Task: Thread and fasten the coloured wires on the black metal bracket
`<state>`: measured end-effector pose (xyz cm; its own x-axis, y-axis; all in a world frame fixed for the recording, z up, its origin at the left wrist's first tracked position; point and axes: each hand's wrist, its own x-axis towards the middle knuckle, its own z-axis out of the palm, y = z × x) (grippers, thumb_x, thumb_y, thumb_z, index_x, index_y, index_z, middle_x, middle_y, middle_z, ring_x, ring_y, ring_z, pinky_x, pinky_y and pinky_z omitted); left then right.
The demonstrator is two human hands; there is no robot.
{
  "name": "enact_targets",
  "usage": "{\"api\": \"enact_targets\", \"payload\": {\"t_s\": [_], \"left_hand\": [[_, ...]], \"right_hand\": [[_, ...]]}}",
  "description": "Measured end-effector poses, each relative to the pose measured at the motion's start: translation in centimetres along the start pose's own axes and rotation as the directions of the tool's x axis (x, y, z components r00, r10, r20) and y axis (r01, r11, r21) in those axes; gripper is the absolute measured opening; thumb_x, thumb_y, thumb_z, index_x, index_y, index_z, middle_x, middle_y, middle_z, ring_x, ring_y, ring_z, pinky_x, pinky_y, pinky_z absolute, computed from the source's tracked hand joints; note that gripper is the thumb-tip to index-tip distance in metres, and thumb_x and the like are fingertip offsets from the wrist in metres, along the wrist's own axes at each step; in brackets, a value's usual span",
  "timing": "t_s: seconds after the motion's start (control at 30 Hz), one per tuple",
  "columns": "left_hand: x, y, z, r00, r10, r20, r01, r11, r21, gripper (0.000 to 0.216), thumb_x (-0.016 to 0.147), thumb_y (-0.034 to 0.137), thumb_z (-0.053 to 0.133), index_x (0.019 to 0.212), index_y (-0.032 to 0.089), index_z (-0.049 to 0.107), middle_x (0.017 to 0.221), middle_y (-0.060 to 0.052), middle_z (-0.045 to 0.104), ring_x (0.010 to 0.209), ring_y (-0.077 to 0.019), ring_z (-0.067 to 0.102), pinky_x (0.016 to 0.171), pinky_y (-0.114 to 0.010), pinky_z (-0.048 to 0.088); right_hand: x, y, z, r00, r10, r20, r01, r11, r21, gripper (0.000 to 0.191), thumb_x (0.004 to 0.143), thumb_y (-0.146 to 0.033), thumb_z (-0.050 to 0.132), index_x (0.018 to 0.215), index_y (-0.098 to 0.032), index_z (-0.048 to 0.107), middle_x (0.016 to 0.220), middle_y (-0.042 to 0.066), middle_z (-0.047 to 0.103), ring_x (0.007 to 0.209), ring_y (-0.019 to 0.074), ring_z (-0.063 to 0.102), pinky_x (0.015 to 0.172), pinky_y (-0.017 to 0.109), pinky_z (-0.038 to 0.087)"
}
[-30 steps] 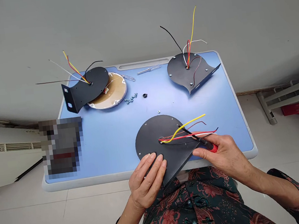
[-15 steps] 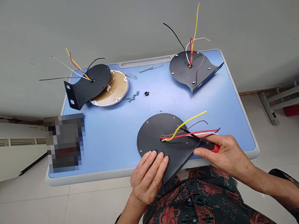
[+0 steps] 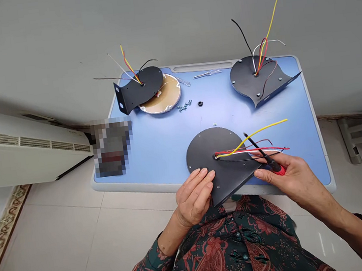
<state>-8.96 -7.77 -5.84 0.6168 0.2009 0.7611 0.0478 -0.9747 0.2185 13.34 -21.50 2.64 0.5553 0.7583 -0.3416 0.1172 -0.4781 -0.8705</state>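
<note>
A matte black, teardrop-shaped metal plate (image 3: pixel 209 149) lies at the blue plastic table's (image 3: pixel 156 147) near edge, thin coloured wires (image 3: pixel 260 136) sprouting from its centre. The left hand (image 3: pixel 193 197) presses on it, fingers flat and together, gripping nothing. The right hand (image 3: pixel 293 179) curls closed around a red-handled screwdriver (image 3: pixel 266 158), its slim black shaft crossing the wires.

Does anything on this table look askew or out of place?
Yes. The far-left black plate lies tilted across the round tan disc, its bracket end at the table's left edge. The near plate under the left hand overhangs the front edge. Loose screws lie scattered.
</note>
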Motion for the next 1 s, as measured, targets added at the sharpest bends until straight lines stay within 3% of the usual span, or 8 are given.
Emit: {"api": "enact_targets", "payload": {"t_s": [0.17,0.47,0.73,0.87,1.0], "left_hand": [[0.16,0.14,0.10,1.000,0.000,-0.018,0.000,1.000,0.010,0.015,0.102,0.012,0.048,0.114,0.014,0.057,0.107,-0.015,0.079,0.126,-0.0217,0.066,0.099,-0.044,0.063],[0.22,0.04,0.28,0.999,0.022,-0.041,-0.024,0.999,-0.036,0.015,0.096,0.006,0.057,0.109,0.012,0.062,0.111,-0.016,0.078,0.128,-0.0235,0.065,0.101,-0.044,0.062],[0.81,0.29,0.14,0.998,0.055,-0.012,-0.054,0.996,0.072,0.024,0.084,0.000,0.068,0.095,0.021,0.068,0.127,-0.008,0.073,0.131,-0.0232,0.062,0.099,-0.042,0.064],[0.66,0.22,0.04,0.999,0.054,-0.008,-0.054,0.998,0.016,0.019,0.087,0.001,0.066,0.099,0.016,0.068,0.118,-0.013,0.076,0.132,-0.0255,0.061,0.101,-0.045,0.062],[0.32,0.14,-0.07,1.000,0.016,0.001,-0.016,1.000,-0.011,0.021,0.094,0.006,0.062,0.113,0.014,0.067,0.114,-0.012,0.078,0.127,-0.0233,0.065,0.101,-0.044,0.062]], "right_hand": [[0.16,0.08,-0.15,0.998,0.061,0.024,-0.062,0.997,0.040,0.052,0.072,-0.048,0.080,0.117,-0.023,0.078,0.122,0.007,0.076,0.122,0.0336,0.067,0.111,0.052,0.049],[0.16,0.31,0.01,0.998,0.063,0.015,-0.064,0.996,0.069,0.053,0.073,-0.047,0.081,0.120,-0.024,0.076,0.125,0.007,0.075,0.124,0.0331,0.066,0.114,0.054,0.045],[0.15,0.56,0.22,0.999,0.050,-0.014,-0.049,0.996,0.069,0.051,0.072,-0.046,0.081,0.118,-0.024,0.077,0.123,0.007,0.076,0.121,0.0326,0.068,0.112,0.053,0.048],[0.13,0.16,0.26,0.999,0.039,-0.017,-0.038,0.998,0.042,0.050,0.073,-0.044,0.078,0.118,-0.024,0.077,0.120,0.006,0.077,0.118,0.0322,0.069,0.110,0.052,0.049],[0.01,-0.29,0.33,1.000,-0.005,-0.001,0.005,0.999,0.041,0.044,0.075,-0.041,0.075,0.115,-0.022,0.078,0.117,0.006,0.078,0.112,0.0293,0.072,0.103,0.045,0.055]]}}
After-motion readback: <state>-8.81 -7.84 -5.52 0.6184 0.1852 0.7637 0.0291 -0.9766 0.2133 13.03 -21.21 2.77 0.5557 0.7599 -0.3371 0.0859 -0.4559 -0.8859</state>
